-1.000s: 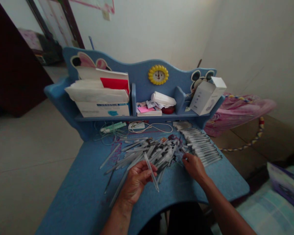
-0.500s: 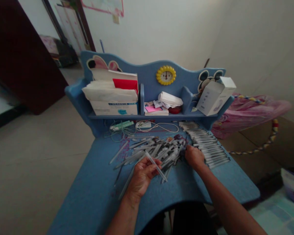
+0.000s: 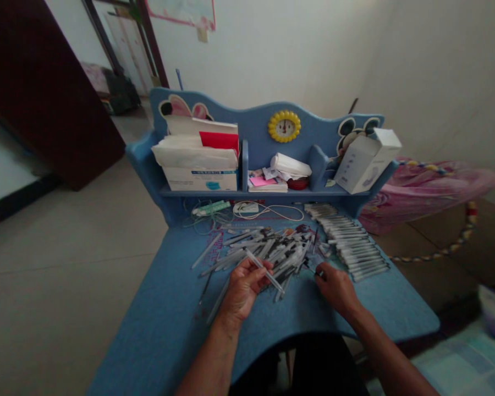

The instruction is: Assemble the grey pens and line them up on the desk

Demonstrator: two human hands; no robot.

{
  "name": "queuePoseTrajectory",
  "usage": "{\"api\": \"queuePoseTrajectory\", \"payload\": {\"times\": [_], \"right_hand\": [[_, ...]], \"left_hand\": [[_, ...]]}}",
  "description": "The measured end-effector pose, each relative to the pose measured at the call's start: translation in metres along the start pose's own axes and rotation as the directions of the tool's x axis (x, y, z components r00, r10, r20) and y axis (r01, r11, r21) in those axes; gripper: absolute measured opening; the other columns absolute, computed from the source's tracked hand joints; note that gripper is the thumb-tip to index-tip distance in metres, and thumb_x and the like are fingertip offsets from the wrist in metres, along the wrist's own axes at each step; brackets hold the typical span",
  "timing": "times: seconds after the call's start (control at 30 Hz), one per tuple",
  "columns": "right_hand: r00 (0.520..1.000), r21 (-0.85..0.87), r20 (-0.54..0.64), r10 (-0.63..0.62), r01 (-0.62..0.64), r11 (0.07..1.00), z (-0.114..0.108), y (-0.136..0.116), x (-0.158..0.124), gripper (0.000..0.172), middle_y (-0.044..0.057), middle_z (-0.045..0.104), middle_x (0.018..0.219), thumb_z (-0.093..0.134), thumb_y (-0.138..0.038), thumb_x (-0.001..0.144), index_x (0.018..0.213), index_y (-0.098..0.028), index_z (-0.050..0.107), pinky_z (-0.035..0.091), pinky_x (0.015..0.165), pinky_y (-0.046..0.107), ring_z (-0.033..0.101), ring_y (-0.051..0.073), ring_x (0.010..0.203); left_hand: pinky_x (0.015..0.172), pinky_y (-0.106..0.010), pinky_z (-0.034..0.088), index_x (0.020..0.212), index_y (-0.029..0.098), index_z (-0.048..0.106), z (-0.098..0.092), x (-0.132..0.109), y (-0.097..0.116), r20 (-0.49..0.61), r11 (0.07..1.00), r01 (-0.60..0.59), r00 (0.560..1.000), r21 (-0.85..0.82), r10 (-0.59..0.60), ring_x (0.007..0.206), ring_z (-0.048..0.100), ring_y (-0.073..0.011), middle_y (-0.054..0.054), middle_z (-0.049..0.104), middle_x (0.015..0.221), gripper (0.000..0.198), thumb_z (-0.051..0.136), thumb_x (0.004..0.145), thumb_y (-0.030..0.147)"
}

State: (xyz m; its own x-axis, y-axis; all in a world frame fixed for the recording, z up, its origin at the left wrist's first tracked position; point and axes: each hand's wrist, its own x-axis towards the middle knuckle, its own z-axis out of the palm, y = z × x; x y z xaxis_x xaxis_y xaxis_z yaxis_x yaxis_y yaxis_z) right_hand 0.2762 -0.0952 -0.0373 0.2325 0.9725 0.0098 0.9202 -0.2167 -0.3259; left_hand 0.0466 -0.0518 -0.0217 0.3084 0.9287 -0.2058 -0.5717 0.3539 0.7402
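My left hand (image 3: 244, 287) pinches a clear pen barrel (image 3: 268, 273) between thumb and fingers, holding it slantwise above the desk. Close to the right side of the pile, my right hand (image 3: 334, 285) has its fingertips closed on a small, thin dark pen part (image 3: 312, 270); its exact kind is too small to tell. Between and beyond both hands lies a loose pile of pen parts (image 3: 278, 250), mostly clear barrels with dark pieces among them. To the right, a row of pens (image 3: 361, 250) lies side by side with dark ends.
Everything lies on a blue desk (image 3: 157, 308). Its back shelf (image 3: 268, 194) holds a paper-filled mask box (image 3: 202, 179), a white carton (image 3: 367, 162) and a yellow clock (image 3: 284, 126). A white cable (image 3: 286, 210) and a green power strip (image 3: 212, 208) lie beneath.
My right hand has moved back from the far right edge of the pile, towards me, with a small dark piece in its fingertips. My left hand still holds the barrel. The view has shifted slightly.
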Motion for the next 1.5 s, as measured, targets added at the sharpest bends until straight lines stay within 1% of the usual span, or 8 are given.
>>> {"api": "queuePoseTrajectory", "payload": {"times": [0.2, 0.67, 0.97, 1.13, 1.2, 1.27, 1.37, 1.5], "right_hand": [[0.997, -0.155, 0.001, 0.08, -0.079, 0.985, 0.001, -0.003, 0.005, 0.021, 0.004, 0.07, 0.076, 0.046, -0.029, 0.084, 0.096, -0.024, 0.062, 0.04, 0.062, 0.027, 0.065, 0.021, 0.076], [0.981, -0.153, -0.028, 0.192, -0.194, 0.969, -0.007, -0.002, 0.031, 0.032, 0.01, 0.07, 0.09, 0.038, -0.03, 0.089, 0.113, -0.022, 0.058, 0.044, 0.07, 0.029, 0.065, 0.022, 0.086], [0.959, -0.165, -0.055, 0.277, -0.282, 0.945, -0.007, -0.007, 0.065, 0.027, 0.02, 0.069, 0.085, 0.04, -0.018, 0.083, 0.088, -0.012, 0.066, 0.046, 0.065, 0.034, 0.066, 0.029, 0.081], [0.968, -0.112, -0.108, 0.227, -0.239, 0.965, -0.015, -0.012, 0.047, 0.028, 0.013, 0.07, 0.081, 0.04, -0.027, 0.086, 0.101, -0.017, 0.062, 0.044, 0.065, 0.03, 0.066, 0.024, 0.079], [0.982, 0.006, -0.115, 0.149, -0.149, 0.989, -0.018, -0.016, 0.029, 0.026, 0.005, 0.068, 0.073, 0.042, -0.031, 0.085, 0.102, -0.02, 0.06, 0.044, 0.063, 0.025, 0.065, 0.019, 0.072], [0.993, 0.306, -0.113, 0.043, -0.007, 0.952, -0.018, -0.023, 0.009, 0.022, 0.0, 0.063, 0.065, 0.047, -0.034, 0.083, 0.094, -0.021, 0.059, 0.043, 0.055, 0.022, 0.061, 0.015, 0.057], [0.998, 0.679, -0.058, -0.038, 0.068, 0.731, -0.016, -0.036, -0.02, 0.017, -0.005, 0.053, 0.057, 0.053, -0.037, 0.079, 0.084, -0.02, 0.056, 0.041, 0.044, 0.02, 0.05, 0.01, 0.042], [0.993, 0.816, 0.059, -0.1, 0.01, 0.578, -0.011, -0.054, -0.041, 0.018, -0.007, 0.046, 0.054, 0.06, -0.036, 0.074, 0.073, -0.02, 0.053, 0.039, 0.039, 0.018, 0.047, 0.008, 0.042]], "left_hand": [[0.062, -0.022, 0.052, 0.076, 0.014, 0.064, -0.001, 0.001, 0.001, 0.028, 0.999, 0.006, 1.0, 0.031, -0.007, 0.065, 0.064, -0.0123, -0.002, 0.07, 0.077, 0.019, 0.074, 0.061, 0.013], [0.062, -0.022, 0.052, 0.077, 0.014, 0.063, 0.001, 0.002, 0.005, 0.022, 0.998, 0.027, 0.999, 0.062, -0.028, 0.064, 0.063, -0.0122, -0.002, 0.07, 0.077, 0.02, 0.074, 0.061, 0.012], [0.064, -0.023, 0.052, 0.078, 0.014, 0.064, -0.003, 0.001, 0.005, 0.036, 0.999, 0.016, 0.999, 0.044, -0.018, 0.066, 0.064, -0.0119, -0.002, 0.07, 0.079, 0.017, 0.073, 0.063, 0.013], [0.062, -0.022, 0.052, 0.077, 0.014, 0.063, -0.002, 0.001, 0.006, 0.007, 1.0, -0.003, 1.0, -0.001, 0.003, 0.065, 0.064, -0.012, -0.003, 0.07, 0.078, 0.021, 0.075, 0.06, 0.013], [0.061, -0.021, 0.051, 0.077, 0.014, 0.062, -0.001, 0.002, 0.006, -0.022, 0.999, -0.025, 0.999, -0.029, 0.024, 0.065, 0.064, -0.012, -0.003, 0.07, 0.077, 0.022, 0.075, 0.059, 0.012], [0.061, -0.021, 0.052, 0.077, 0.014, 0.061, -0.001, 0.002, 0.006, -0.05, 0.997, -0.048, 0.998, -0.06, 0.045, 0.066, 0.064, -0.0122, -0.002, 0.07, 0.077, 0.023, 0.075, 0.059, 0.012], [0.061, -0.022, 0.052, 0.079, 0.015, 0.06, 0.0, 0.002, 0.004, -0.068, 0.994, -0.07, 0.996, -0.088, 0.064, 0.067, 0.065, -0.0127, -0.003, 0.07, 0.079, 0.023, 0.073, 0.061, 0.012], [0.059, -0.022, 0.052, 0.079, 0.015, 0.06, 0.0, -0.001, 0.003, -0.062, 0.991, -0.084, 0.995, -0.1, 0.078, 0.067, 0.064, -0.013, -0.003, 0.07, 0.08, 0.022, 0.072, 0.062, 0.011]]}}
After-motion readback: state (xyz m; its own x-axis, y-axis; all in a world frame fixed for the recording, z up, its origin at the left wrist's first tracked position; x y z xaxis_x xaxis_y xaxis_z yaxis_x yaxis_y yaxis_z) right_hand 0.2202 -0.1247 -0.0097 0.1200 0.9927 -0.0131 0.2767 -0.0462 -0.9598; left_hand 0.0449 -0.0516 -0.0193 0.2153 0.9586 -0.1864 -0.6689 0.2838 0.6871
